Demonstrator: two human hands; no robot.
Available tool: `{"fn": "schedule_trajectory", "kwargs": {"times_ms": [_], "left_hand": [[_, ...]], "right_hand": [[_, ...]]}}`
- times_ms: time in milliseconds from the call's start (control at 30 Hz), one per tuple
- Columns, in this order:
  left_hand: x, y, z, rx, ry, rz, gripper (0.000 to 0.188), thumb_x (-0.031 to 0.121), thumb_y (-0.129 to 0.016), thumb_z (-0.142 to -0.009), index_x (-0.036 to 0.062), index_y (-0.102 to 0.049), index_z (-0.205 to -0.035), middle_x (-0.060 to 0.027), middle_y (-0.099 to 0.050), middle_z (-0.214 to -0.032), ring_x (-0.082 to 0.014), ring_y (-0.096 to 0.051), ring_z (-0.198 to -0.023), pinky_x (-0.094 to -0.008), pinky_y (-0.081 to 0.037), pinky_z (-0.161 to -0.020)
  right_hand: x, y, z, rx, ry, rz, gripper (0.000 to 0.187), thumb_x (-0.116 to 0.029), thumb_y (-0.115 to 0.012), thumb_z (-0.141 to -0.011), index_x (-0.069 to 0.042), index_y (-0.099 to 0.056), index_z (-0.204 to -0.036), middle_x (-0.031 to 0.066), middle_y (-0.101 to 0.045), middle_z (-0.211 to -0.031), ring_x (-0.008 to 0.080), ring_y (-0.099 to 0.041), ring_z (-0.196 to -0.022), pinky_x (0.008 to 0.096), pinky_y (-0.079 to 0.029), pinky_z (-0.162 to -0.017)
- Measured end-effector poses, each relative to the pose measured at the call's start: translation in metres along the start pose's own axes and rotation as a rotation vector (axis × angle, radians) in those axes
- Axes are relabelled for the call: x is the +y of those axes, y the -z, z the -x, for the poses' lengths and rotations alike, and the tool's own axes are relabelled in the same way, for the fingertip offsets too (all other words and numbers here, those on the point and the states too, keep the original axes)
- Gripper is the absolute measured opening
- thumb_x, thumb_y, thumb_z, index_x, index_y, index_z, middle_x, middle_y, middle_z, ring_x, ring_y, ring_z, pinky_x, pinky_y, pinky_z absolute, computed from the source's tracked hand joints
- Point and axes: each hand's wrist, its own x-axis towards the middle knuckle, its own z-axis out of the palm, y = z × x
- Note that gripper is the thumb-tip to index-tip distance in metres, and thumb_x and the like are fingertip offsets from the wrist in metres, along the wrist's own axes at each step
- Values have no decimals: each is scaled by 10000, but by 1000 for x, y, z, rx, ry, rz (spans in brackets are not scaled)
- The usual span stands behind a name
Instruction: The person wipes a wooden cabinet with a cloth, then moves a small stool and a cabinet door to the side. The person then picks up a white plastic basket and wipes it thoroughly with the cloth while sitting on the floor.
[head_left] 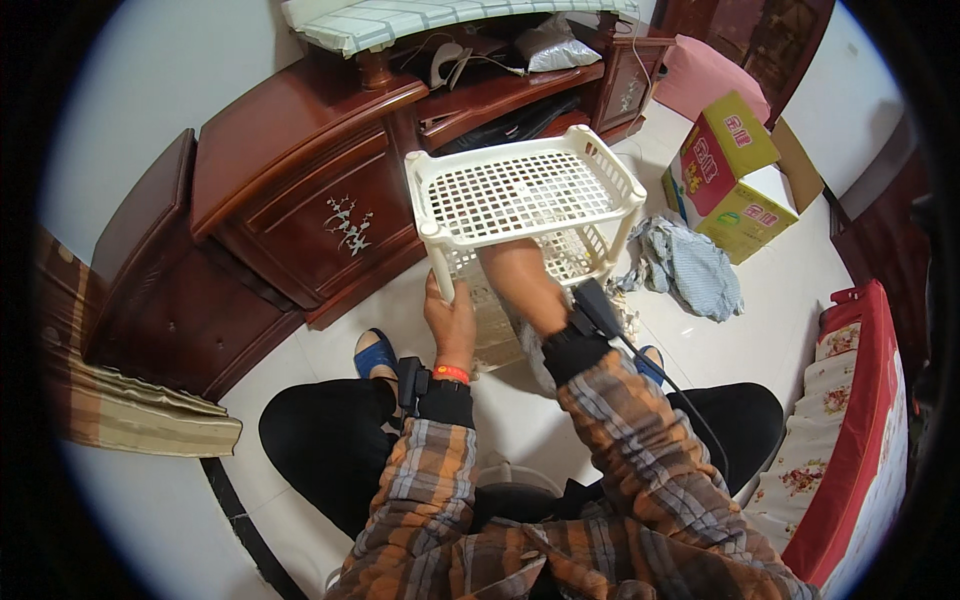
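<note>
A white plastic storage rack point(520, 192) with a grid-patterned top tier stands before me, with a lower tier point(568, 252) showing beneath. My left hand point(450, 320) is closed round the rack's near left corner post. Under the top tier reaches my right hand point(512, 278), above the lower tier. Its fingers are hidden by the top tier, so I cannot tell if they hold anything.
A crumpled grey-blue cloth point(690, 268) lies on the floor right of the rack, near an open yellow-green cardboard box point(735, 190). A dark red wooden cabinet point(300, 190) lines the left and back. At right stands a red-edged floral cover point(835, 400).
</note>
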Motion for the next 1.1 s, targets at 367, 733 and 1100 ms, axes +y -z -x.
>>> {"fn": "schedule_trajectory", "kwargs": {"times_ms": [367,733,1100], "left_hand": [[0,14,7,-133,11,51,333,82,-561,-906,-41,-590,-1213,-69,-646,-1117,-142,-598,-988,-283,-478,-862],[-17,15,12,-122,11,149,440,303,-620,-1016,-52,-561,-1268,-72,-654,-1138,-173,-609,-997,-315,-481,-886],[-18,10,13,-122,42,66,589,455,-619,-1009,-61,-566,-1286,-105,-645,-1192,-179,-601,-1050,-330,-469,-915]], "right_hand": [[2,-55,-11,-216,127,-74,330,-160,-629,-841,-38,-726,-1131,193,-728,-1074,359,-692,-1005,448,-523,-917],[10,3,-5,-758,158,-450,351,-143,-635,-827,-34,-703,-1153,214,-720,-1049,376,-677,-964,425,-522,-876],[31,57,24,-563,-256,-618,377,-247,-594,-949,-26,-647,-1249,168,-679,-1183,292,-637,-1067,365,-498,-952]]}}
